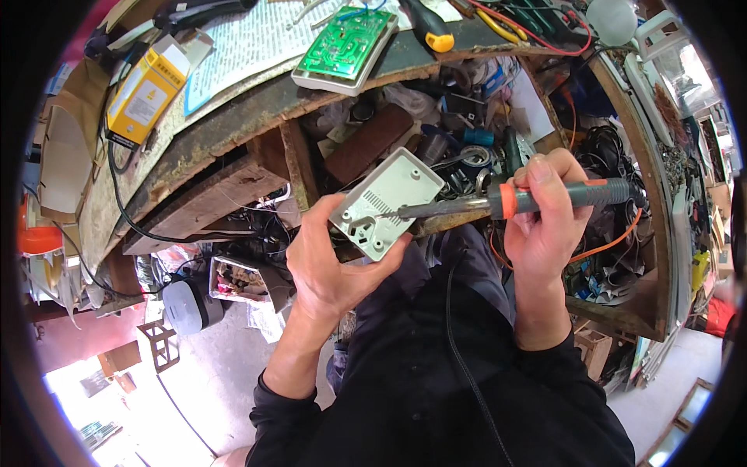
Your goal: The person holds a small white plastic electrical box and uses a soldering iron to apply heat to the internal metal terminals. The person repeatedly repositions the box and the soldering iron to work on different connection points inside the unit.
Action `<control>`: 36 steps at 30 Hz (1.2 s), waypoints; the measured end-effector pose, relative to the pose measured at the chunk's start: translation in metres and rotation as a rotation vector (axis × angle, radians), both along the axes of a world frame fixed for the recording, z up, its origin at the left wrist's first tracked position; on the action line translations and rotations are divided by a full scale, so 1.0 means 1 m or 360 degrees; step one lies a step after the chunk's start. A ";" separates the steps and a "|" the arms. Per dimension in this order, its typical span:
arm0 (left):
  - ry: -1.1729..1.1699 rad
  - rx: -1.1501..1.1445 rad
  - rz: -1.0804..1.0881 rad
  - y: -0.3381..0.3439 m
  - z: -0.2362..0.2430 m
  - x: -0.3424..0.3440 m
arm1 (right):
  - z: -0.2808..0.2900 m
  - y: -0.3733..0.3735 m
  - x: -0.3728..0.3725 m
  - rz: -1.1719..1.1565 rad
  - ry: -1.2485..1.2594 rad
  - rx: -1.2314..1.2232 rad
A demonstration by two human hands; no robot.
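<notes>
From my remote seat I see the left hand pinching the pale plastic casing by its edges, thumb against fingers, out above the cluttered drawer. And the right hand's fingers are wrapped round the soldering iron, its tip right at the casing's inside, contact unclear to me, while a green circuit board sits on the bench.

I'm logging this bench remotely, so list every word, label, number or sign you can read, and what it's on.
Yellow box: printed label, too small and blurred to read.
Paper sheet on the bench: lines of print, too small to read.
Plastic cover and soldering iron: no readable text.
</notes>
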State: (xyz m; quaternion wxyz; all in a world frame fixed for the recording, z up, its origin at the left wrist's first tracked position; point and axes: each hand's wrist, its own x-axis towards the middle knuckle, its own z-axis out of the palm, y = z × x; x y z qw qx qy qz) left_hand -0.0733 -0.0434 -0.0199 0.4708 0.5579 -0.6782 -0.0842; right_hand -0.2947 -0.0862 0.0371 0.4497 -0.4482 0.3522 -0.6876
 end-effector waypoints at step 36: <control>-0.0220 -0.0206 -0.0098 0.001 -0.007 0.004 | 0.008 -0.007 0.026 0.0265 0.0436 -0.0084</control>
